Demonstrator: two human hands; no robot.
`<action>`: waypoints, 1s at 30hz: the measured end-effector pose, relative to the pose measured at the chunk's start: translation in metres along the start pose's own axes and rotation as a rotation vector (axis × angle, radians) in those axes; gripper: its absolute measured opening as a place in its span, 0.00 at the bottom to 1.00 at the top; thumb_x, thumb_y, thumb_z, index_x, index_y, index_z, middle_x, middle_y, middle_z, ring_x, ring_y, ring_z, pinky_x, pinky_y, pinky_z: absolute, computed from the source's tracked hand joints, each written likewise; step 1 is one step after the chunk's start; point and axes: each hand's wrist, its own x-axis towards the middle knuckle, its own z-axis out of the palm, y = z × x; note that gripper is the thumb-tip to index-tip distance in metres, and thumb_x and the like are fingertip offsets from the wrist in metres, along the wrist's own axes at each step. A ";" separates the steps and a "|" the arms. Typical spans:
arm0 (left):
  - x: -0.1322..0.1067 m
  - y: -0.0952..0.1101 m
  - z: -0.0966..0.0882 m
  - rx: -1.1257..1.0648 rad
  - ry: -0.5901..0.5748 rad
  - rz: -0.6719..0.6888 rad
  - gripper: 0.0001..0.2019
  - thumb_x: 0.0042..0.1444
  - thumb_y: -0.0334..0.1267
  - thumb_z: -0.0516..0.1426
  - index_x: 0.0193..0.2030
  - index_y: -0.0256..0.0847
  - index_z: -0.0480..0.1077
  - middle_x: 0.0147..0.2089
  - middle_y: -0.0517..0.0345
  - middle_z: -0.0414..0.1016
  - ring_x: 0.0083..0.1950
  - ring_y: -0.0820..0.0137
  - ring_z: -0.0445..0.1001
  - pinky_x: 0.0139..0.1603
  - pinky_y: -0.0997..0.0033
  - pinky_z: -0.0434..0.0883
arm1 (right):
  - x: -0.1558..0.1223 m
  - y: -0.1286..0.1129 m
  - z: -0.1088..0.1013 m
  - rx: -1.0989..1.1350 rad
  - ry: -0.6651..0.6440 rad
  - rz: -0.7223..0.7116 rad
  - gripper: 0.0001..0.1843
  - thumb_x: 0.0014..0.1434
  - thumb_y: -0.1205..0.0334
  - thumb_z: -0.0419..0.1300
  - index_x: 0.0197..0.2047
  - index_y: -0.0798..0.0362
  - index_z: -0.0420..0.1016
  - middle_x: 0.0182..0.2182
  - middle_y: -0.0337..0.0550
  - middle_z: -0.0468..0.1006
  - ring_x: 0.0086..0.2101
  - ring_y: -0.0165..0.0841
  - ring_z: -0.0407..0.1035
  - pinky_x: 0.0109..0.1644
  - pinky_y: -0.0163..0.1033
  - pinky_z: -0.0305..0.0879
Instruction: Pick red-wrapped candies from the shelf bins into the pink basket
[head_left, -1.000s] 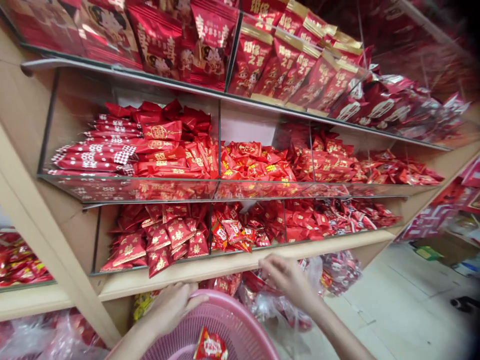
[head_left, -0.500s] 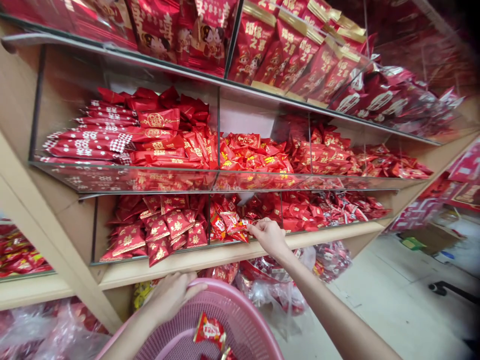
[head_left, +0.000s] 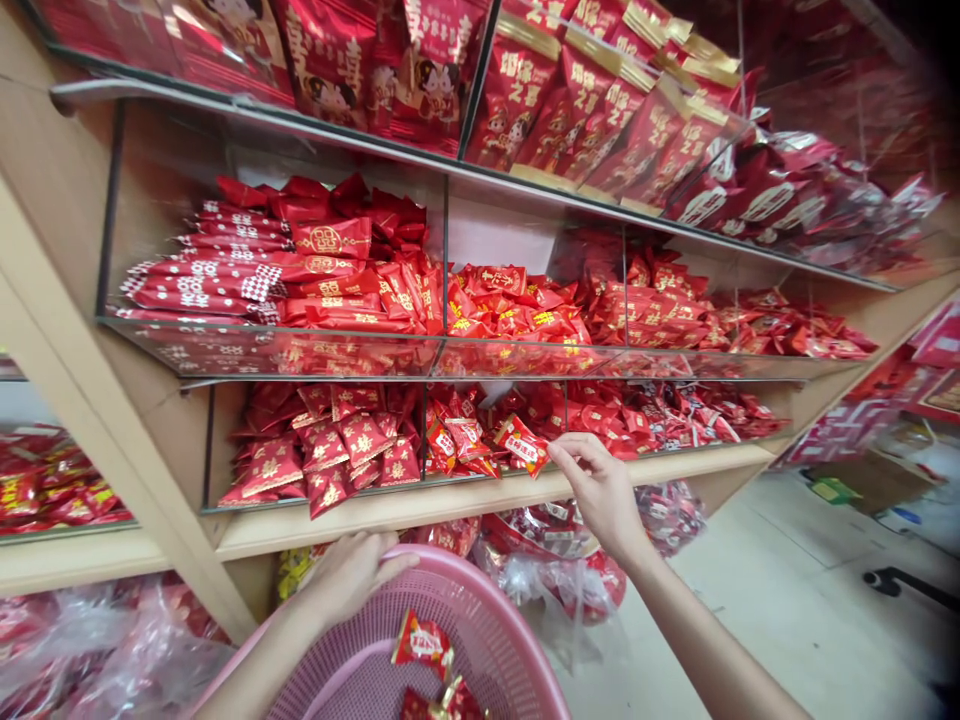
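Note:
Between the thumb and fingers of my right hand [head_left: 600, 490] is the end of a red wrapped candy [head_left: 523, 445] with white lettering, held in front of the lowest shelf. Behind it, similar red and orange candies [head_left: 461, 440] lie in a low compartment. My left hand [head_left: 352, 575] grips the rim of a pink plastic basket [head_left: 499, 625], fingers over its far left edge. Inside the basket lie a red candy [head_left: 422, 640] with a white label and a few more red and gold wrapped pieces [head_left: 450, 700], partly cut off by the frame.
Glass-fronted shelves hold red packets [head_left: 330, 265] in divided compartments, with larger gold-topped packets [head_left: 517, 90] above. A wooden ledge [head_left: 315, 530] runs along the bottom shelf. Clear plastic bags [head_left: 536, 580] of sweets sit beneath it. A black chair leg [head_left: 911, 585] stands on the pale floor at right.
My right hand has moved right and slightly toward me, drawing one candy away from the pile in the compartment. My left hand keeps its hold on the basket rim.

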 end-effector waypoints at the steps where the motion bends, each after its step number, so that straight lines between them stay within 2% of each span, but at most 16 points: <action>1: 0.000 0.000 0.000 -0.002 0.002 -0.003 0.26 0.60 0.60 0.41 0.31 0.43 0.67 0.33 0.54 0.76 0.38 0.62 0.75 0.35 0.71 0.62 | -0.004 -0.004 -0.003 0.019 -0.008 0.006 0.14 0.59 0.52 0.58 0.30 0.51 0.76 0.34 0.45 0.73 0.38 0.37 0.67 0.43 0.41 0.62; 3: -0.001 0.000 0.000 -0.006 0.004 -0.001 0.26 0.60 0.61 0.41 0.32 0.42 0.68 0.33 0.54 0.76 0.39 0.62 0.75 0.36 0.70 0.62 | -0.016 -0.014 -0.006 0.067 -0.066 0.019 0.12 0.59 0.53 0.58 0.32 0.51 0.76 0.36 0.44 0.73 0.39 0.36 0.67 0.44 0.41 0.62; 6: -0.004 0.002 -0.001 -0.014 -0.006 0.012 0.26 0.60 0.60 0.41 0.33 0.42 0.69 0.35 0.52 0.77 0.40 0.61 0.75 0.37 0.70 0.63 | -0.044 -0.025 0.000 0.127 -0.283 0.069 0.12 0.60 0.53 0.57 0.33 0.50 0.77 0.35 0.44 0.73 0.37 0.36 0.68 0.41 0.39 0.64; 9: -0.005 0.003 -0.001 -0.026 -0.006 0.006 0.26 0.60 0.60 0.41 0.33 0.43 0.70 0.36 0.53 0.77 0.40 0.62 0.75 0.37 0.70 0.63 | -0.078 -0.028 0.020 0.136 -0.525 0.167 0.17 0.62 0.50 0.54 0.32 0.51 0.77 0.31 0.44 0.75 0.32 0.34 0.69 0.35 0.37 0.64; 12: -0.005 0.004 -0.002 -0.022 -0.001 0.009 0.26 0.60 0.60 0.41 0.32 0.43 0.69 0.34 0.53 0.77 0.38 0.62 0.75 0.37 0.70 0.63 | -0.108 -0.024 0.041 0.099 -0.656 0.299 0.21 0.64 0.49 0.50 0.30 0.53 0.76 0.24 0.41 0.75 0.26 0.33 0.68 0.30 0.35 0.63; 15: -0.004 0.004 -0.002 -0.025 -0.004 -0.004 0.27 0.59 0.62 0.41 0.32 0.43 0.69 0.34 0.53 0.77 0.38 0.62 0.75 0.37 0.70 0.63 | -0.124 -0.018 0.053 0.017 -0.685 0.274 0.23 0.65 0.51 0.48 0.27 0.53 0.74 0.22 0.40 0.74 0.25 0.32 0.67 0.30 0.34 0.60; 19: -0.004 0.004 -0.002 -0.023 -0.018 -0.018 0.28 0.58 0.63 0.41 0.34 0.43 0.70 0.35 0.51 0.77 0.40 0.60 0.76 0.37 0.69 0.63 | -0.128 -0.013 0.055 -0.081 -0.652 0.235 0.21 0.65 0.53 0.49 0.26 0.53 0.73 0.20 0.38 0.72 0.22 0.31 0.66 0.29 0.34 0.58; 25: -0.004 0.004 -0.002 -0.016 -0.023 -0.021 0.28 0.58 0.63 0.40 0.33 0.43 0.69 0.34 0.52 0.77 0.38 0.61 0.76 0.36 0.69 0.63 | -0.131 -0.010 0.054 -0.038 -0.664 0.320 0.21 0.65 0.51 0.49 0.28 0.53 0.73 0.19 0.35 0.70 0.17 0.29 0.65 0.28 0.33 0.59; 30: -0.002 0.002 0.000 0.011 -0.014 0.003 0.28 0.59 0.62 0.40 0.34 0.43 0.69 0.35 0.52 0.77 0.39 0.60 0.76 0.36 0.69 0.62 | -0.138 -0.018 0.067 -0.046 -0.729 0.252 0.21 0.65 0.58 0.48 0.22 0.53 0.69 0.17 0.35 0.69 0.20 0.30 0.67 0.28 0.32 0.58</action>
